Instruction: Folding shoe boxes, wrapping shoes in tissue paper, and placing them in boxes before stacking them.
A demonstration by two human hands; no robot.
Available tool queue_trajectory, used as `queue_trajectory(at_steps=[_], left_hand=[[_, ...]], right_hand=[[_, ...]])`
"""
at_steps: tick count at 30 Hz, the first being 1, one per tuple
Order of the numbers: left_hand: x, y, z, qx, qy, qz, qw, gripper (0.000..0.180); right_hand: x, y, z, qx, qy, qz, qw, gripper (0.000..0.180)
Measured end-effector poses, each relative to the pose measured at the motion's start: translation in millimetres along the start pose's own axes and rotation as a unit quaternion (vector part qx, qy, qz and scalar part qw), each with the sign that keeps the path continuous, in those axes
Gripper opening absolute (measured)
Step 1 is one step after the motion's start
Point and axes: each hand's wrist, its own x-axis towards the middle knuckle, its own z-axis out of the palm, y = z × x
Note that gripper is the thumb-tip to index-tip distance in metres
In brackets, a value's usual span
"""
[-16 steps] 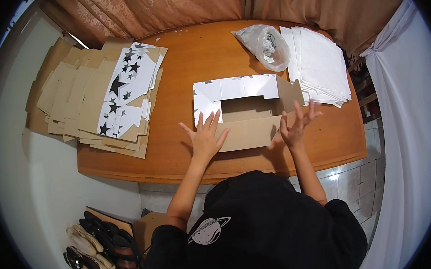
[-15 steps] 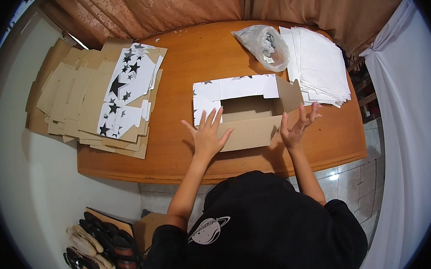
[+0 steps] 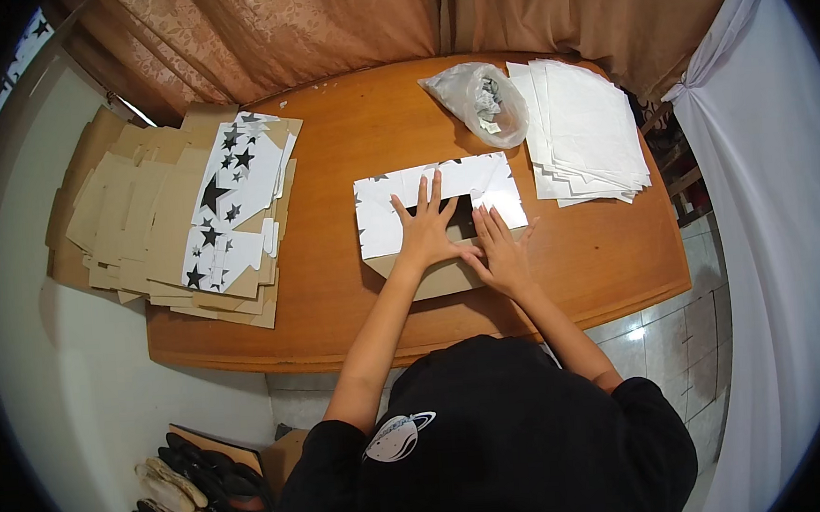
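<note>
Splayed, the left hand (image 3: 425, 236) and right hand (image 3: 506, 258) rest on the star-printed cardboard box (image 3: 449, 278) near the middle of the wooden worktop (image 3: 607, 258). Brown curtains (image 3: 339, 21) hang behind; white cloth (image 3: 770, 234) hangs at right, beside floor tiles (image 3: 660, 358).

Looked like a home: brown curtains (image 3: 340, 26), wooden table (image 3: 328, 148), tiled floor (image 3: 656, 358), shoes (image 3: 169, 487) by the wall (image 3: 88, 369).

"My remote feed's got the left hand (image 3: 424, 236) spread over this starry box (image 3: 444, 276), right hand (image 3: 504, 261) on its right side!"

"And I've got stacked cardboard (image 3: 134, 202) left of that box, plastic bag (image 3: 462, 99) behind it, white sheets (image 3: 585, 128) behind, rightward!"
</note>
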Motion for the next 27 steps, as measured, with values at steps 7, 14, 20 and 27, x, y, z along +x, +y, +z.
queue_trajectory(at_steps=[7, 14, 20, 27], left_hand=[[-3, -1, 0, -0.006, 0.044, 0.010, 0.999, 0.102], [-35, -9, -16, 0.005, 0.210, 0.018, 0.977, 0.064], [-101, -61, -25, -0.016, 0.224, 0.012, 0.974, 0.059], [-122, -77, -14, 0.002, 0.218, 0.049, 0.975, 0.061]], right_hand=[[11, -2, -21, -0.017, -0.067, -0.004, 0.998, 0.070], [-4, 39, -23, 0.019, 0.017, -0.089, 0.996, 0.071], [-26, 80, -24, -0.012, 0.090, -0.139, 0.986, 0.076], [-9, 84, -15, -0.023, 0.123, -0.162, 0.979, 0.050]])
